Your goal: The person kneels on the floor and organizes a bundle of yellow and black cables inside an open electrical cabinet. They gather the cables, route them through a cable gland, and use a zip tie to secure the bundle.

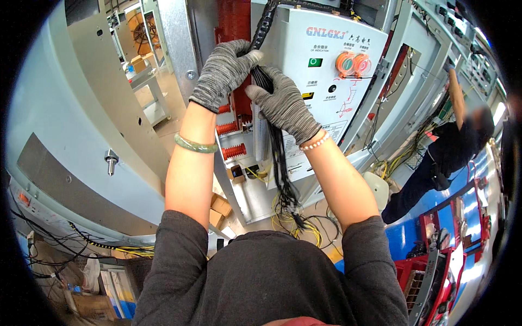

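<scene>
Both arms reach up and forward from the lower edge, bare from the pushed-up dark sleeves to the wrists, and both hands wear grey knitted gloves. The left hand (225, 70) is raised highest, its back toward the camera and its fingers (251, 54) curled shut in a grip, with a green bangle (194, 144) on the forearm below it. The right hand (284, 103) sits just below and beside the left, almost touching it, its fingers bent inward and closed, and a bead bracelet (315, 142) circles its wrist.
</scene>
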{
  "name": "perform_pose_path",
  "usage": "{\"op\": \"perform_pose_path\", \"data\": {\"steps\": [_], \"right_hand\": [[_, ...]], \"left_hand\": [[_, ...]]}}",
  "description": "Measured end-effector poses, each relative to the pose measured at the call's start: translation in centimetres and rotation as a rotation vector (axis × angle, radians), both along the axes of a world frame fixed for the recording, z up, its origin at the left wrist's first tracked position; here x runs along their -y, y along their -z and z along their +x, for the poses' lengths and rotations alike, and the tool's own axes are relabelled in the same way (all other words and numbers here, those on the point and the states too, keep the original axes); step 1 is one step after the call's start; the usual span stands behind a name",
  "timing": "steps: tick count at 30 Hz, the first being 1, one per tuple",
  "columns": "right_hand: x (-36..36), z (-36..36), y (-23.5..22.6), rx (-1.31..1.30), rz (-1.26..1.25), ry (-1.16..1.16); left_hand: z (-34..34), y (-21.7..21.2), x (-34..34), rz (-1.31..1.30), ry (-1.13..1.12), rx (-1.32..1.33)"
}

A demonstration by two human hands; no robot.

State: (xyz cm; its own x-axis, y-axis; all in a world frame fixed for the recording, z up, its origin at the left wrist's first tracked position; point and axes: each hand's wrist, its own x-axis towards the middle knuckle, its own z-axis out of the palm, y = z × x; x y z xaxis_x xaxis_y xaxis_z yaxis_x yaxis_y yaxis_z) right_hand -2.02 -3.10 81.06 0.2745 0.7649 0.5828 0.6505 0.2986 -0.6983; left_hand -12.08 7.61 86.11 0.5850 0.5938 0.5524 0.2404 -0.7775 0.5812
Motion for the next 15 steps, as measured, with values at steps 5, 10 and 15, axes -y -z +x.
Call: {"op": "perform_pose_path", "data": {"steps": [5,10,15], "right_hand": [[0.8,-0.5,-2.2,0.436,-0.152,0.293],[0.8,0.1,-5.3,0.912,-0.370,0.315],[0.3,1.5,-7.6,1.258,-0.314,0.153]], "left_hand": [[-0.1,-0.4,0.7,0.004,-0.046,-0.074],[0.6,-0.3,0.3,0.068,-0.052,-0.103],[2.6,1.5,-0.5,0.384,0.012,0.112]]}}
